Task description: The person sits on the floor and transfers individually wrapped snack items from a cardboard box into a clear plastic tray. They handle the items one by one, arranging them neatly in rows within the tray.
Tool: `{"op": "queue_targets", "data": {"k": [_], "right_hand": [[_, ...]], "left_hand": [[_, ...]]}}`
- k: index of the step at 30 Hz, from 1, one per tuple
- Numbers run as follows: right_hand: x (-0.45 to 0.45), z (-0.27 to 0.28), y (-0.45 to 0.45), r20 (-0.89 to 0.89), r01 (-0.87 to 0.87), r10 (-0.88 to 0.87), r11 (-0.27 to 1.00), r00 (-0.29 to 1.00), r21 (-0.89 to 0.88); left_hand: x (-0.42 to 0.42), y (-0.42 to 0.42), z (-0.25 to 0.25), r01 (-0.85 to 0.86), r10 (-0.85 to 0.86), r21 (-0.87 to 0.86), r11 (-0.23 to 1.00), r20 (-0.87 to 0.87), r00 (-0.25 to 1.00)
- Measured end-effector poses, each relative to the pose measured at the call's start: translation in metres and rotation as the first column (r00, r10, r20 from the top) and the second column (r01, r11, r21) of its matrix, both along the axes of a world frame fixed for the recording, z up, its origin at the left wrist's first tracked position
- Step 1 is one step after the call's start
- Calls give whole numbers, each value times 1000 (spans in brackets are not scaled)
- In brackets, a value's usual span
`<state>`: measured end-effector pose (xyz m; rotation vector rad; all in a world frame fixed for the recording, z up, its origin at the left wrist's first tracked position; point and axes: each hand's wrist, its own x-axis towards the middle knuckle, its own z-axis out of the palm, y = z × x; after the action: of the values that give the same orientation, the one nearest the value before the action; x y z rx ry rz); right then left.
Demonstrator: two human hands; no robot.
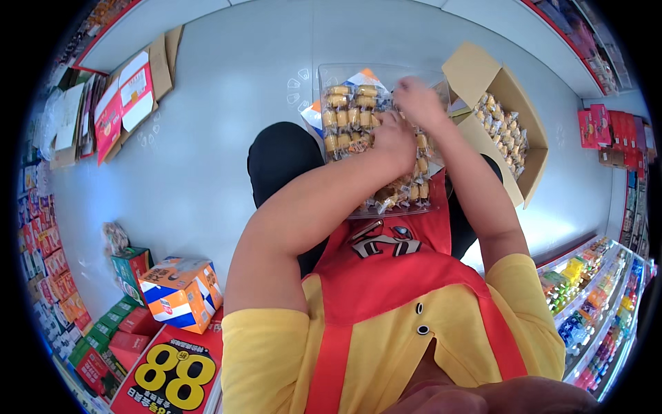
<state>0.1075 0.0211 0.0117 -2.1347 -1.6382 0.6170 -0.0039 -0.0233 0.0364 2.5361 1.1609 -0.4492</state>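
A clear plastic tray (pixel 372 212) leans against my lap, holding rows of small, individually wrapped golden snack rolls (pixel 341 119). My left hand (pixel 395 139) rests on the wrapped rolls in the middle of the tray, fingers curled; whether it grips one is hidden. Above the tray's far right part is my right hand (pixel 420 103), blurred, with bent fingers; its contents cannot be made out. Rolls lie in tidy rows at the left and more loosely near me. Behind the tray shows an orange, blue and white printed carton (pixel 312 115).
To the right, an open cardboard box (pixel 538 155) holds many wrapped rolls. Flattened cartons (pixel 129 98) lean at the left. An orange-and-blue box (pixel 181 292) sits on stacked goods by a red sign (pixel 170 367). Stocked shelves (pixel 589 310) flank the grey floor (pixel 207 155).
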Motion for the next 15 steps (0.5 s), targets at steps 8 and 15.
{"op": "queue_targets", "data": {"k": [8,15], "right_hand": [[16,33,1,-102,96,-134,944,986,-314],[31,21,6,-310,300,-404,894,861,-332]], "left_hand": [[1,-2,-30,31,-79,269,963,168,983],[-1,5,-9,63,-119,182,981,316,941]]}}
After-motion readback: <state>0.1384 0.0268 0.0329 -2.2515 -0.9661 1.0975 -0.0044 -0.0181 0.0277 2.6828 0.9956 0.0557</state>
